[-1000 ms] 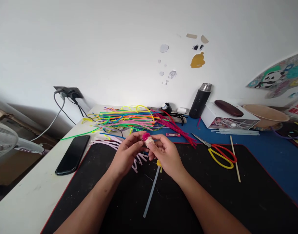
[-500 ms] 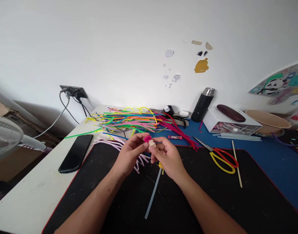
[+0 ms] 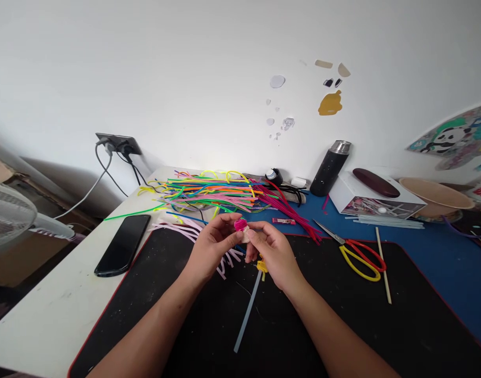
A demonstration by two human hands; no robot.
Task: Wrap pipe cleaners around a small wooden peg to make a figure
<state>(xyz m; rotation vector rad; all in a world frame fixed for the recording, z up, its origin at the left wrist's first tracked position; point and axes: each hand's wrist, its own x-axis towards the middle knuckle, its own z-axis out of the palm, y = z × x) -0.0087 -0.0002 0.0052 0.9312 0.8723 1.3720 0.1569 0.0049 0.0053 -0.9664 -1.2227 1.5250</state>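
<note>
Here, over the mat (image 3: 342,325), the left hand (image 3: 209,248) and right hand (image 3: 277,256) pinch the pink-and-cream piece (image 3: 241,224) between them, grips narrow, its cream part half hidden. Just nearer lies a pale stick (image 3: 247,317), a yellow bit (image 3: 262,266) seemingly touching its far end. Scissors (image 3: 360,257) lie right, phone (image 3: 123,245) left, bright stems (image 3: 209,191) far.

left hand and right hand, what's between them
In the head view, a small pink-and-cream piece sits between the left hand and right hand, held by both.
</note>
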